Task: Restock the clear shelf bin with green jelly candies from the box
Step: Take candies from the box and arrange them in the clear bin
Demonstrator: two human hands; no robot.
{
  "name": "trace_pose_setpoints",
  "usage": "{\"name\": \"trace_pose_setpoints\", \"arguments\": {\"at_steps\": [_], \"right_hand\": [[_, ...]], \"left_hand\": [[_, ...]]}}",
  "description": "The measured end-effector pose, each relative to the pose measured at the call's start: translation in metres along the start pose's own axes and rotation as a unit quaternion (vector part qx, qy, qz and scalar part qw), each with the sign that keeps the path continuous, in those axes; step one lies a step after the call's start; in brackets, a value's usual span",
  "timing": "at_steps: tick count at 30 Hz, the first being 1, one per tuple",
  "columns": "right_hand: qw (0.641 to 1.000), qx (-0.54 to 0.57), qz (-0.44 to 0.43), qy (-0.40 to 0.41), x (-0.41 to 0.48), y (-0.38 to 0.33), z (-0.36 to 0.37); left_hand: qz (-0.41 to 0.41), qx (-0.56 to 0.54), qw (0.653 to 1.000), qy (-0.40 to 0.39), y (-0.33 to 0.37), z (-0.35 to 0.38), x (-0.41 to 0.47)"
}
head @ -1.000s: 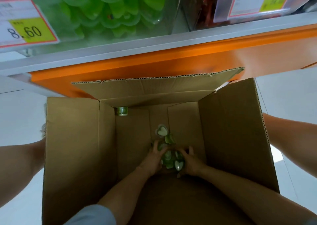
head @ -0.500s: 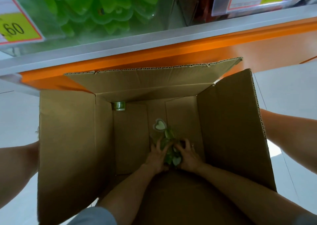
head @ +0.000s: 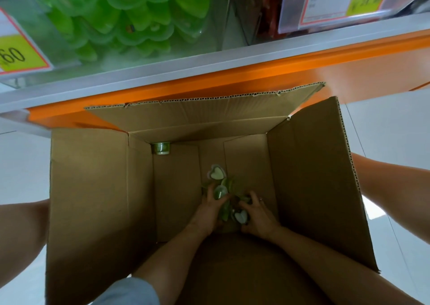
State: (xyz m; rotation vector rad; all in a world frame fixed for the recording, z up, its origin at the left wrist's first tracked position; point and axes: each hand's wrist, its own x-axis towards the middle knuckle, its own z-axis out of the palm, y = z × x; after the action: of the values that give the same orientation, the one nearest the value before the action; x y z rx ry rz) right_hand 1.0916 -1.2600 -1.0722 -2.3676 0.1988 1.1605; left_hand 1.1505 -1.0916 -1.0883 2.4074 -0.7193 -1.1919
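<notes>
- Clear shelf bin top-left, behind the yellow price tag: front wall shows it well packed with green heart packs; its top is out of frame, so can't tell how much room is left
- Cardboard box sits below the orange shelf edge, flaps open, nearly empty
- one round green cup alone in the box's far-left corner, well apart from the rest
- left hand down on the box floor, fingers curled round the left side of the last heap
- green jelly candies bunched between the two hands; one loose heart candy lies just beyond the fingertips, not held
- right hand cupped on the right side of the heap, fingers curled over it
- my read: near the end. This scoop, the loose heart and the corner cup look like all that's left; the handful isn't lifted yet and none of it is in the bin
</notes>
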Motion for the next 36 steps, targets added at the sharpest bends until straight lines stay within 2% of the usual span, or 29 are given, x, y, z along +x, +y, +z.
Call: {"name": "trace_pose_setpoints", "arguments": {"at_steps": [5,10,15,23,28,32,36], "right_hand": [[0.999,0.039,0.016,0.019,-0.002,-0.006,-0.011],[0.994,0.088,0.000,0.061,-0.012,-0.018,-0.035],[0.992,0.085,-0.014,0.087,-0.030,-0.029,-0.069],[0.988,0.022,-0.080,0.127,-0.081,-0.070,-0.155],[0.979,0.023,-0.130,0.155,-0.125,-0.114,-0.207],[0.960,0.023,-0.194,0.200,-0.168,-0.147,-0.239],[0.925,0.069,-0.268,0.261,-0.213,-0.173,-0.267]], "left_hand": [[-0.010,-0.056,0.998,-0.022,0.001,-0.009,-0.002],[-0.026,-0.042,0.999,-0.024,0.011,-0.023,-0.008],[-0.044,-0.071,0.996,-0.013,0.033,-0.061,-0.019],[-0.009,-0.092,0.989,0.114,0.059,-0.137,-0.061],[0.043,-0.092,0.976,0.195,0.074,-0.185,-0.113],[0.081,-0.113,0.955,0.263,0.090,-0.224,-0.161],[0.114,-0.116,0.931,0.325,0.113,-0.265,-0.214]]}}
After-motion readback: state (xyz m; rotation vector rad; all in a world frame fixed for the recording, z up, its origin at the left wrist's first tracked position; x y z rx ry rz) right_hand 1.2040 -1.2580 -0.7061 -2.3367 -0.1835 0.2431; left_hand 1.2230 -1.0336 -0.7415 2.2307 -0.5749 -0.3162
